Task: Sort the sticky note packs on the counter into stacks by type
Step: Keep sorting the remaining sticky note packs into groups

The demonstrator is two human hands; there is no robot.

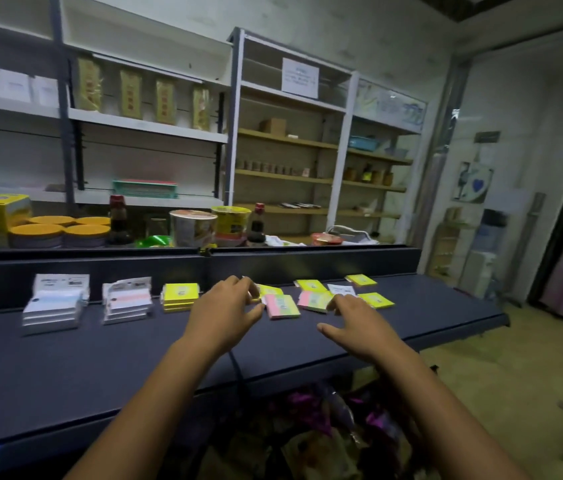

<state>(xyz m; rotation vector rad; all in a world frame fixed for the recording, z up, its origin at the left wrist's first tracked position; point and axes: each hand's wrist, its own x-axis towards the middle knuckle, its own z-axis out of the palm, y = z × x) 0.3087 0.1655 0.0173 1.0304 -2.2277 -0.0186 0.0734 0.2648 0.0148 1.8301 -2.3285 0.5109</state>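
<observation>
While loose packs lie scattered on the dark counter [100, 358], three sorted stacks sit well to the left of the left hand [230, 306]: yellow stack [180, 296] nearest, then pink-label stack [127, 303], blue-label stack [56, 304]. Left hand's fingers curl at a yellow pack [270, 291], w/ a pink-green pack [283, 306] just beside; can't tell if it grips. Right hand [354, 322] hovers relaxed, holding nothing, another pink-green pack [314, 301] just beyond its fingertips.

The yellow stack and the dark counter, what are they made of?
Yellow stack: probably paper pads in shiny clear wrap, since thin layered edges show and the top glints. Counter: smooth, matte dark surface, maybe laminate or painted board; the picture can't settle which.
</observation>
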